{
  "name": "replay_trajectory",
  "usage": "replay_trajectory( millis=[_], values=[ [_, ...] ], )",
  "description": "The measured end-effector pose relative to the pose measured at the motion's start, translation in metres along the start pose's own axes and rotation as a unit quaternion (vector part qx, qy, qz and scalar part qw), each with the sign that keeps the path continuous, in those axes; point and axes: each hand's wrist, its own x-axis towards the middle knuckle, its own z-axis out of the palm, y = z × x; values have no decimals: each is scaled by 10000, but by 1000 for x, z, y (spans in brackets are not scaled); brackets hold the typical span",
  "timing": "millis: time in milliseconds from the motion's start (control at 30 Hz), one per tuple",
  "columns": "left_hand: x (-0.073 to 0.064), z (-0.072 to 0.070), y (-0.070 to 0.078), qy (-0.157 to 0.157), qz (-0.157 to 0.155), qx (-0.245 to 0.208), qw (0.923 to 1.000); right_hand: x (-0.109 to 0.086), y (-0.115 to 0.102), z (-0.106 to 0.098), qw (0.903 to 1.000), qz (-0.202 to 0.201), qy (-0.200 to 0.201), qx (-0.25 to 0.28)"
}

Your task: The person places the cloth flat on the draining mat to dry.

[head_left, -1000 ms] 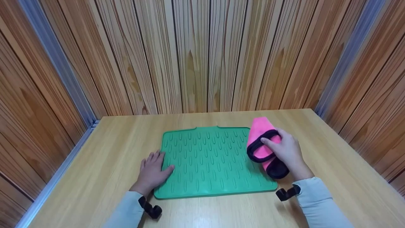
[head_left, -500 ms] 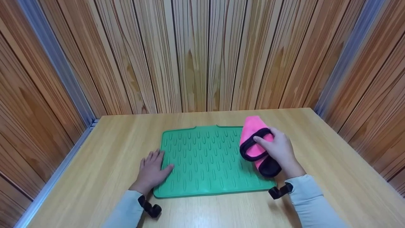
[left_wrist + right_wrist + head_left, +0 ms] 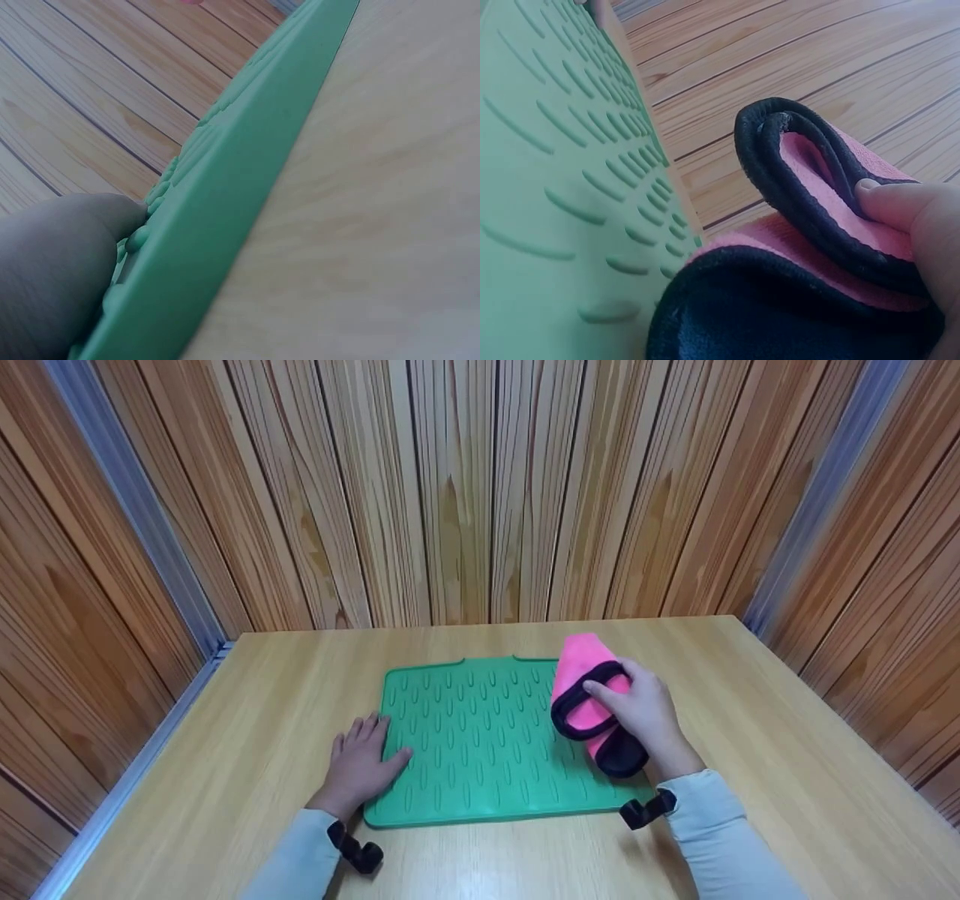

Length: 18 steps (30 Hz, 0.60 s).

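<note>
A green mat (image 3: 465,750) with raised oval ridges lies flat on the wooden table (image 3: 480,862). My left hand (image 3: 358,765) rests on its left edge, fingers straight and thumb over the ridged face; in the left wrist view the thumb (image 3: 60,262) lies on top of the mat's side wall (image 3: 225,217). In my right hand (image 3: 649,716) is a folded pink cloth (image 3: 581,652) with black edging, held above the mat's right side. The right wrist view has the thumb (image 3: 900,202) pressing into the fold, and a dark underside (image 3: 742,322) showing below.
Wood-plank walls (image 3: 457,495) stand behind the table and on both sides, with metal posts (image 3: 832,495) at the corners. Each wrist carries a small black device (image 3: 356,847) over a light blue sleeve (image 3: 292,855).
My right hand has moved steadily left with the pink cloth, further over the green mat. The left hand has stayed in place on the mat's edge.
</note>
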Motion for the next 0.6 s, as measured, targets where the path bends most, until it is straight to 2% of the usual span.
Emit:
replay_trajectory(
  millis=[400, 600],
  values=[
    [-3, 0, 1, 36, 29, 26, 10000, 1, -11, 17, 9997, 26, -66, 221],
    [-2, -3, 3, -56, -29, 74, 10000, 1, -15, 24, 9991, 107, -175, 364]
  ],
)
